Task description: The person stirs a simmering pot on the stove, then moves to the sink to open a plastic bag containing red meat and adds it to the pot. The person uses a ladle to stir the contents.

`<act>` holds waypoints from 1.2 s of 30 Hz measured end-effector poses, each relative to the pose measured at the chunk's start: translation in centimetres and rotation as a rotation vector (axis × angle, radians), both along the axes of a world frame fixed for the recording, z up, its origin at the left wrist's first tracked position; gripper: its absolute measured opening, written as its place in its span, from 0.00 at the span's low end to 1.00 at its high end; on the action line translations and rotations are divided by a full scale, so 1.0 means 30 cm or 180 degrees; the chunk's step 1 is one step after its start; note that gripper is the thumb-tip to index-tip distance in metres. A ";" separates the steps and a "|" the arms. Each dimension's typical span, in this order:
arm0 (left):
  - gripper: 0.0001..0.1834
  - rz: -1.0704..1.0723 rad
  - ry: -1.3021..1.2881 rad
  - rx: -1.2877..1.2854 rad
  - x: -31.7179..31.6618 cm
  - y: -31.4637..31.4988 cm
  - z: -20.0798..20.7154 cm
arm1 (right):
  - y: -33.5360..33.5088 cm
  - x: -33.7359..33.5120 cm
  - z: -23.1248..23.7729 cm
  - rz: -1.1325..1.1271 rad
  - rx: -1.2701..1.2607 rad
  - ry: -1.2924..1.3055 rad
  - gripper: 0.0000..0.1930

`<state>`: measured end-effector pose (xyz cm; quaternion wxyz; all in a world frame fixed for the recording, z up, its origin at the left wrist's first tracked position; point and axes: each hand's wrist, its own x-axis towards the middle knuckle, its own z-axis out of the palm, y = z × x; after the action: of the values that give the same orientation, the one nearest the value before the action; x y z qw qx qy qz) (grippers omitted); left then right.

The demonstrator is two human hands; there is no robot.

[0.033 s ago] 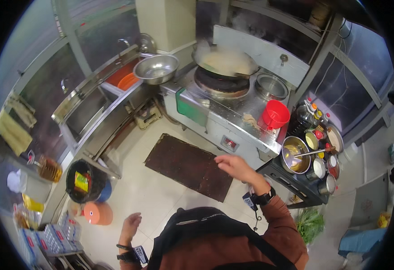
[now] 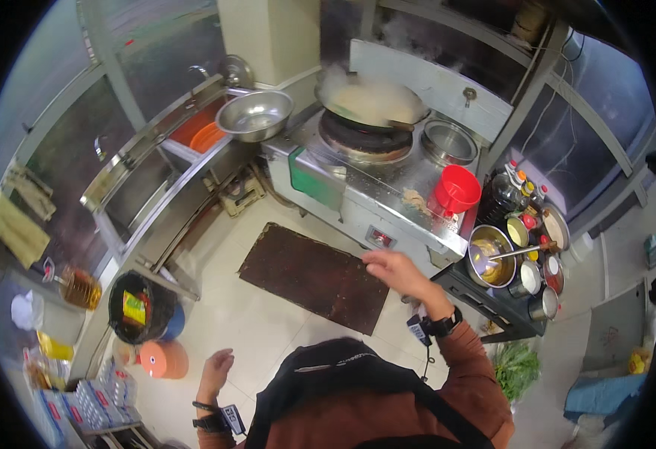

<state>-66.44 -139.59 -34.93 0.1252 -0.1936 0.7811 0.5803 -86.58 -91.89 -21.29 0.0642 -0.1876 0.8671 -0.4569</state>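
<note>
On the steel stove counter (image 2: 376,178), pale food (image 2: 369,103) steams in a round black metal wok (image 2: 413,105); cooking seems begun, unfinished. Left hand (image 2: 217,370) and right hand (image 2: 397,271) hang empty, fingers loosely bent, clamped on nothing.

A broad dark wok (image 2: 417,105) sits raised on the steel-topped stove (image 2: 376,182), with pale contents (image 2: 373,103) steaming inside. A dark brown rectangular mat (image 2: 309,278) lies flat on the tiled floor (image 2: 268,340) before it. Farther left stands a rounded orange plastic piece (image 2: 165,360), its kind unclear.
</note>
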 end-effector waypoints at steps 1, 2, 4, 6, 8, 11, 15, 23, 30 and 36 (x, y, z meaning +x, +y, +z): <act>0.16 -0.0187 0.0058 -0.0247 -0.119 -0.024 0.009 | 0.023 -0.059 0.037 -0.0174 0.0192 0.0189 0.16; 0.16 -0.0389 0.0284 -0.0166 -0.233 -0.033 0.016 | 0.050 -0.117 0.071 -0.0327 0.0353 0.0370 0.16; 0.16 -0.0571 0.0541 -0.0050 -0.438 -0.044 0.036 | 0.113 -0.248 0.131 -0.0676 0.0462 0.0509 0.17; 0.17 -0.0843 0.0524 -0.0184 -0.630 -0.023 0.046 | 0.197 -0.413 0.177 -0.1074 0.1237 0.1228 0.16; 0.18 -0.1016 0.0555 -0.0120 -0.816 0.013 0.052 | 0.301 -0.619 0.202 -0.1415 0.1499 0.1522 0.18; 0.18 -0.1026 0.0314 -0.0073 -0.982 0.072 0.104 | 0.439 -0.933 0.176 -0.1807 0.1731 0.1716 0.20; 0.18 -0.0920 0.0160 -0.0172 -1.195 0.094 0.177 | 0.555 -1.296 0.109 -0.1805 0.1119 -0.0368 0.21; 0.18 -0.0625 -0.0247 0.0171 -1.508 0.077 0.139 | 0.556 -1.589 0.114 -0.1986 0.0435 -0.1930 0.08; 0.18 -0.1619 0.0108 0.0294 -1.914 0.063 0.067 | 0.427 -1.642 0.177 -0.2200 0.2585 -0.0474 0.15; 0.17 -0.2363 0.0152 0.0051 -2.334 0.017 0.121 | 0.365 -1.494 0.380 -0.2499 0.3239 -0.0047 0.13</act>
<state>-136.46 -139.07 -31.30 0.3104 0.1174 0.7962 0.5059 -131.39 -80.94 -9.89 -0.0209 0.2009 0.9792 0.0208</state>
